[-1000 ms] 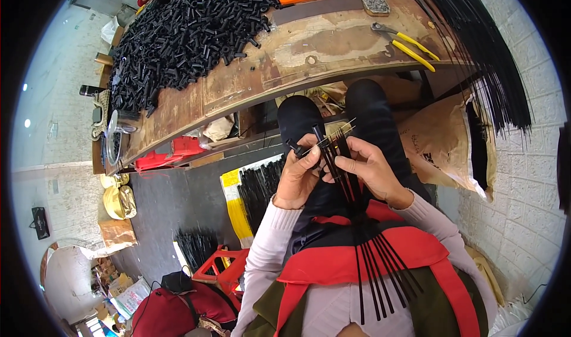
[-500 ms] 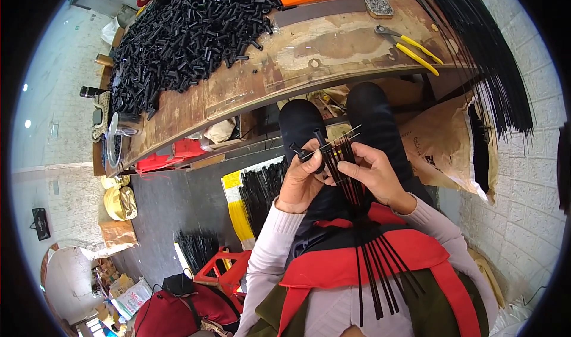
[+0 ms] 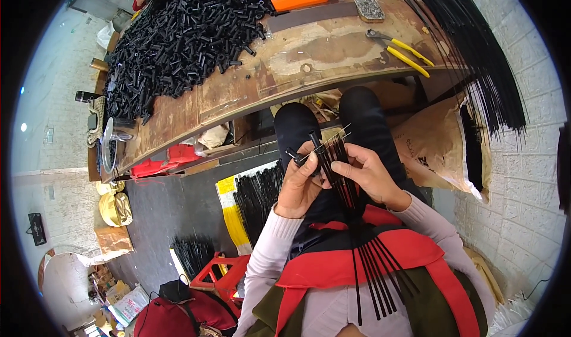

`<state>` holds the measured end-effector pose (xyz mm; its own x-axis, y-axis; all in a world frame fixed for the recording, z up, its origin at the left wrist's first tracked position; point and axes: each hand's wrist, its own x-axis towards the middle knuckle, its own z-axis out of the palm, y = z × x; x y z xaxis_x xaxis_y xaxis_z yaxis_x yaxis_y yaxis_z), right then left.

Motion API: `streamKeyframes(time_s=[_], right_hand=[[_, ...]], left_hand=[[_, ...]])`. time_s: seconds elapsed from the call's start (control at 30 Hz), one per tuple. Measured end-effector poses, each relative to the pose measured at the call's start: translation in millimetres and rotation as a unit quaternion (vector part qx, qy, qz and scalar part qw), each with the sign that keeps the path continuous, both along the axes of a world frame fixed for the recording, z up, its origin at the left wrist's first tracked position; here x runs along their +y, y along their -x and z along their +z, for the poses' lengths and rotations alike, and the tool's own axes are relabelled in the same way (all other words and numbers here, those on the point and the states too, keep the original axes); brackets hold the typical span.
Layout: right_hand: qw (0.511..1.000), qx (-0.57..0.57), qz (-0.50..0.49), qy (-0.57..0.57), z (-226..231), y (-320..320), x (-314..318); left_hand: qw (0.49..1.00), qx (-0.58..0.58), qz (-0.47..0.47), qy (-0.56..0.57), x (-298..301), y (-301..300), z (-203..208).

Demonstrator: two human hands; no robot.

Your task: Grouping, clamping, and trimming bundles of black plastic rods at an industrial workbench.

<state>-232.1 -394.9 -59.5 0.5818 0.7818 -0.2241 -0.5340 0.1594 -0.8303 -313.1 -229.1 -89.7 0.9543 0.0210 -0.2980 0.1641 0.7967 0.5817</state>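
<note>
Narrow grip from the left hand (image 3: 295, 188), thumb and fingers closed on short black tubes (image 3: 292, 154). Over to the right hand (image 3: 373, 175), and it's pinching the black rods (image 3: 344, 185), square between the two! Their long axis runs back to the red apron (image 3: 309, 270), both hands about equally near, a thin pale stick (image 3: 346, 127) crosswise near the far ends. Beyond, the counter (image 3: 297, 57) carries a tube heap (image 3: 187, 45).

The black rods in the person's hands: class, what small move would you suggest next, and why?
Perhaps the left hand should ease its black tube toward the upper ends of the black rods: the tube is held close beside them, and the right hand has its thumb against the rods, apparently steadying them.
</note>
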Motion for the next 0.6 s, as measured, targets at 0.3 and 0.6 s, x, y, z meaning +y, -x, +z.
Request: streamKeyframes(time_s=[0.3, 0.6], right_hand=[[1.0, 0.007, -0.008, -0.017, -1, 11, -1], [0.999, -0.041, -0.022, 0.014, -9, 8, 0]], left_hand=[[0.998, -0.015, -0.055, 0.023, 2, 5, 15], [0.998, -0.041, -0.045, 0.023, 3, 3, 14]])
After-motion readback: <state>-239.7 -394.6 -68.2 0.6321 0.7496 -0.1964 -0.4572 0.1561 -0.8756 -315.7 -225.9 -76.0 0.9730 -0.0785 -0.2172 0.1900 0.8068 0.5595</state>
